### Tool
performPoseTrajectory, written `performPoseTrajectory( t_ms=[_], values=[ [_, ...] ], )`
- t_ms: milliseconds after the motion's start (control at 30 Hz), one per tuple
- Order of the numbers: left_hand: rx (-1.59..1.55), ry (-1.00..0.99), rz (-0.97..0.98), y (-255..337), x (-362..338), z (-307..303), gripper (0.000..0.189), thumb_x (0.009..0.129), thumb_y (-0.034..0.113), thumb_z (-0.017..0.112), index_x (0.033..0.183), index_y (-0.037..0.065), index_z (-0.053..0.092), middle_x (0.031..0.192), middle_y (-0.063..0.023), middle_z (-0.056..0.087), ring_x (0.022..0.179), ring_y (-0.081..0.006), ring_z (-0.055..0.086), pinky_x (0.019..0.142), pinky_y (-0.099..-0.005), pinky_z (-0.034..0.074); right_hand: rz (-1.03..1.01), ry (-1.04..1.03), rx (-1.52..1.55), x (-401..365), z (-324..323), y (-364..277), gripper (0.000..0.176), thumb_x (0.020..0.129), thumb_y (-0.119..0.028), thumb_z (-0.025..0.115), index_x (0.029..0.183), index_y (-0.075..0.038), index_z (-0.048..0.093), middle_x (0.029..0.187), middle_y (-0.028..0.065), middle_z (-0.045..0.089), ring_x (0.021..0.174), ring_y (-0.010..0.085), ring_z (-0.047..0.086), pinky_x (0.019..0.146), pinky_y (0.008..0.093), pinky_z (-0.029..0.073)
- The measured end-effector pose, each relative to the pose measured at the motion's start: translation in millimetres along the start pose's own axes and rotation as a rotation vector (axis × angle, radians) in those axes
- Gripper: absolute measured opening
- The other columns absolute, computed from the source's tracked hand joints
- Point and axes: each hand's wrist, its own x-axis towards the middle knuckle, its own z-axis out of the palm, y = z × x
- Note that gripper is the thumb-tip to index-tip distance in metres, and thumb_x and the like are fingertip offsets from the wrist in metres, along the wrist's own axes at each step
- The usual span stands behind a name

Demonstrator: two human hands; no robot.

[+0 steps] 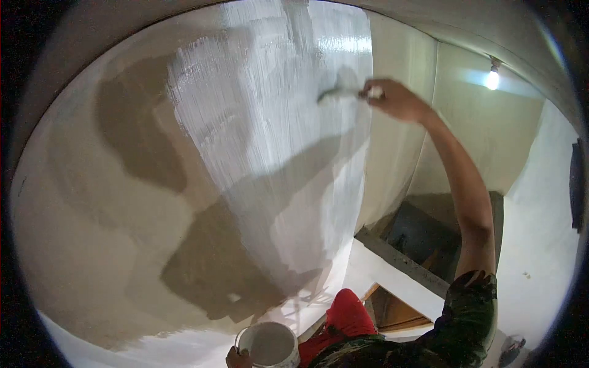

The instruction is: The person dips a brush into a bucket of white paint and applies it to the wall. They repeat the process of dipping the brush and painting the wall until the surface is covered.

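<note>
My right hand (pixel 396 100) is raised at the wall, its fingers closed around the handle of a paintbrush (pixel 337 93). The bristles point left, at or close to the wet white paint (pixel 276 116) on the wall; contact cannot be made out. Low in the view, my left hand (pixel 239 357) grips the rim of a paint bucket (pixel 270 345) at its left side. White streaks mark the bucket, and its inside looks pale. Streaky white paint covers a tall band of the wall, with bare beige plaster (pixel 92 227) to its left.
A lit bulb (pixel 492 78) hangs at the upper right. Below it is a dark recess with a grey concrete ledge (pixel 405 265). A wood-edged opening (pixel 396 311) lies beneath my right arm. My red-clad knee (pixel 350 313) is beside the bucket. Shadows fall across the wall.
</note>
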Motion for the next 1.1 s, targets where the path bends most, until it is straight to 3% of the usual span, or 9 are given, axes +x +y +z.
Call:
performPoseTrajectory(
  t_ms=[100,200,367,433,533,600,767,1033,1100],
  values=[
    [-0.029,0.334,0.223,-60.5,25.6,47.2,0.034,0.082,0.029,0.055,0.095,-0.003,0.058,0.097,-0.0301,0.057,0.092,-0.0415,0.056,0.077,-0.0486,0.041,-0.06,0.137,0.073,39.3,-36.8,-6.7,0.026,0.088,-0.018,0.058,0.11,-0.005,0.058,0.079,0.005,0.057,0.065,0.012,0.049,0.062,0.0302,0.044],
    [-0.271,0.283,0.184,-16.0,-8.5,16.3,0.03,0.082,0.028,0.054,0.086,-0.002,0.055,0.089,-0.0288,0.056,0.081,-0.0379,0.055,0.072,-0.0495,0.04,-0.036,0.24,0.086,44.6,-68.7,-29.9,0.025,0.089,-0.02,0.057,0.109,-0.006,0.058,0.068,0.0002,0.048,0.059,0.0087,0.041,0.055,0.0276,0.038],
    [-0.116,0.1,0.113,-3.9,-8.1,-0.1,0.028,0.082,0.025,0.053,0.079,-0.002,0.051,0.078,-0.0268,0.051,0.069,-0.0387,0.047,0.066,-0.0498,0.037,0.185,0.391,0.199,45.2,-70.1,-34.6,0.023,0.089,-0.022,0.056,0.105,-0.006,0.057,0.059,-0.004,0.038,0.053,0.0072,0.035,0.049,0.027,0.033],
    [-0.028,0.079,0.094,-2.3,-8.4,0.3,0.027,0.082,0.025,0.052,0.079,-0.002,0.05,0.076,-0.0266,0.05,0.067,-0.0396,0.044,0.065,-0.0498,0.037,-0.124,0.453,0.137,59.2,-54.7,-6.4,0.024,0.088,-0.02,0.057,0.106,-0.004,0.056,0.058,0.001,0.041,0.053,0.0104,0.037,0.05,0.0302,0.036],
    [-0.17,0.138,0.183,-28.8,1.5,16.2,0.026,0.082,0.024,0.054,0.079,-0.001,0.05,0.075,-0.0262,0.05,0.068,-0.0417,0.043,0.063,-0.0491,0.037,-0.086,0.399,0.019,41.9,-3.0,-8.4,0.025,0.087,-0.016,0.057,0.108,-0.003,0.054,0.06,0.0097,0.049,0.053,0.0175,0.045,0.054,0.0355,0.04],
    [0.056,0.375,0.601,-80.7,29.7,54.0,0.027,0.083,0.026,0.055,0.08,-0.001,0.052,0.077,-0.0251,0.053,0.071,-0.0432,0.048,0.064,-0.0479,0.04,-0.017,0.275,0.032,8.4,24.0,-17.4,0.024,0.086,-0.012,0.056,0.108,-0.003,0.053,0.066,0.017,0.056,0.058,0.0254,0.052,0.061,0.0389,0.043],
    [-0.169,0.195,0.245,-9.6,-5.8,8.0,0.028,0.085,0.028,0.055,0.085,0.0,0.054,0.081,-0.0245,0.057,0.077,-0.0454,0.053,0.067,-0.0485,0.043,0.084,-0.12,0.141,-57.5,51.3,-11.0,0.023,0.085,-0.013,0.055,0.106,-0.005,0.055,0.085,0.021,0.062,0.075,0.0347,0.062,0.073,0.0447,0.048],
    [0.099,0.064,0.203,-18.8,4.8,13.7,0.034,0.086,0.032,0.051,0.089,-0.002,0.056,0.09,-0.0289,0.058,0.083,-0.0473,0.053,0.071,-0.0504,0.043,0.061,0.362,0.088,25.5,-27.5,-36.9,0.024,0.085,-0.014,0.054,0.107,-0.004,0.055,0.089,0.0218,0.062,0.073,0.0329,0.062,0.07,0.0417,0.048],
    [-0.087,0.326,0.414,-15.6,-4.1,17.0,0.032,0.085,0.031,0.051,0.087,-0.001,0.056,0.089,-0.0292,0.058,0.082,-0.0477,0.053,0.071,-0.0513,0.042,0.085,0.409,0.089,31.2,-26.1,-35.1,0.026,0.086,-0.015,0.054,0.109,-0.004,0.054,0.09,0.0225,0.062,0.073,0.0336,0.062,0.07,0.0417,0.048]
  ],
)
